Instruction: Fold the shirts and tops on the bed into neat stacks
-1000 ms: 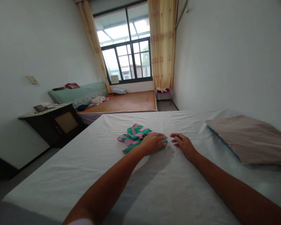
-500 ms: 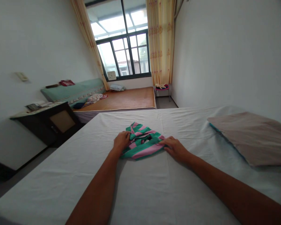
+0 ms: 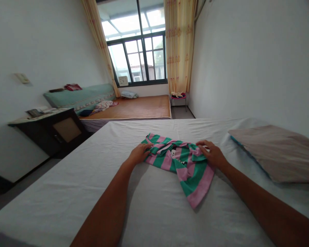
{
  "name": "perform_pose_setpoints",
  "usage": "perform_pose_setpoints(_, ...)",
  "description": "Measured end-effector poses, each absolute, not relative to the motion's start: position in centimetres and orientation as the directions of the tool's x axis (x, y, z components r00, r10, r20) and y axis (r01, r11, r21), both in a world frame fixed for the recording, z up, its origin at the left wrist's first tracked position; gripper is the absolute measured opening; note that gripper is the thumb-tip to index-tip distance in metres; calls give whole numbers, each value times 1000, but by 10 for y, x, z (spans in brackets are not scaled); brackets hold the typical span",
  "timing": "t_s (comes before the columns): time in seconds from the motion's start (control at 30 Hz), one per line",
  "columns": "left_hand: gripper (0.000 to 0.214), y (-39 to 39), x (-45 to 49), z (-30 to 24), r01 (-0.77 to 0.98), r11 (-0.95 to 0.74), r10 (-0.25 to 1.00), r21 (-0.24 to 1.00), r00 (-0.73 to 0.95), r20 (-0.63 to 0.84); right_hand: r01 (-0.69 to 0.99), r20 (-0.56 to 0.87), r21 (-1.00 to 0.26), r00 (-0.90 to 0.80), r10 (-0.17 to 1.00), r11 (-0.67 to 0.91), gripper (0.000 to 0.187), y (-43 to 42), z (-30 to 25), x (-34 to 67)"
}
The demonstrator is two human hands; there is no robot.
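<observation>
Striped green-and-pink cloth (image 3: 181, 163) lies partly spread on the bed (image 3: 154, 206), gripped at its left end by the left hand (image 3: 139, 154) and at its right by the right hand (image 3: 212, 154). Its middle is bunched and one flap trails toward the viewer, so smoothing and folding are judged left to do.

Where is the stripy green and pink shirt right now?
In the head view, the green-and-pink striped cloth garment lies mid-bed on the white sheet, between the left hand and right hand, left of the brownish pillow.
</observation>
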State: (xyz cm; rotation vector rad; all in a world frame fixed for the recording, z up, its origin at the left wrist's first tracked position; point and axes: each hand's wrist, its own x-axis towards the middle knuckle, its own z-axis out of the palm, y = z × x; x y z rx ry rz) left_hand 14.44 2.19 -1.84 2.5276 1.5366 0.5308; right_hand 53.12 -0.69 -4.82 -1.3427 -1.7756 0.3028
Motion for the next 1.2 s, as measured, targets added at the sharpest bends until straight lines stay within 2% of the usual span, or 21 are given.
perform_pose_setpoints(0.1,36,16,151,-19,865,-444,891,233,399,216,763,463,-463,-225,857,451,40,-18,-49,516)
perform_pose_setpoints(0.13,32,15,153,-18,887,-402,909,227,357,218,787,451,-436,-229,863,437,40,-19,-51,516)
perform_pose_setpoints(0.2,26,15,157,-16,917,-295,942,270,231,242,813,421,-423,-214,881,400,28,-16,-54,523)
perform_pose_setpoints(0.23,24,15,158,-15,907,-250,952,340,166,258,816,406,-432,-204,891,384,23,-13,-54,528)
perform_pose_setpoints(0.3,25,18,161,-11,775,-210,957,596,36,289,803,382,-482,-166,909,350,21,-6,-54,538)
perform_pose_setpoints(0.37,35,21,164,-8,454,-254,949,854,-53,310,777,377,-549,-99,921,308,22,-2,-51,543)
perform_pose_setpoints(0.4,41,22,166,-7,279,-292,944,915,-67,322,760,386,-580,-60,920,293,23,-2,-49,542)
perform_pose_setpoints(0.43,48,23,168,-7,143,-333,937,932,-61,345,744,407,-601,-29,913,292,25,-3,-47,539)
perform_pose_setpoints(0.5,66,23,172,-8,47,-404,915,913,18,404,723,479,-591,-41,877,357,27,-8,-45,531)
perform_pose_setpoints(0.57,81,20,177,-12,131,-452,889,882,142,435,712,532,-511,-178,828,481,27,-13,-44,522)
perform_pose_setpoints(0.67,88,13,184,-18,388,-484,870,785,311,383,705,468,-392,-399,788,590,23,-20,-46,512)
perform_pose_setpoints(0.8,86,2,194,-24,569,-549,821,612,502,270,656,382,-429,-491,783,621,22,-22,-47,511)
perform_pose_setpoints(0.87,87,1,198,-26,603,-575,809,553,522,272,635,373,-461,-496,784,620,21,-20,-45,512)
perform_pose_setpoints(0.93,81,2,199,-27,651,-544,837,530,468,283,657,385,-494,-422,821,569,20,-17,-44,515)
perform_pose_setpoints(1.0,69,6,197,-25,663,-489,871,567,410,271,690,418,-538,-279,864,484,21,-12,-43,521)
perform_pose_setpoints(1.07,55,8,190,-18,586,-438,890,681,390,236,701,446,-594,-121,887,394,22,-6,-44,528)
perform_pose_setpoints(1.13,50,9,179,-7,409,-362,901,838,384,202,690,441,-650,0,897,319,22,-2,-45,535)
perform_pose_setpoints(1.2,53,9,163,6,195,-272,928,942,311,203,661,416,-691,32,909,293,25,-1,-45,539)
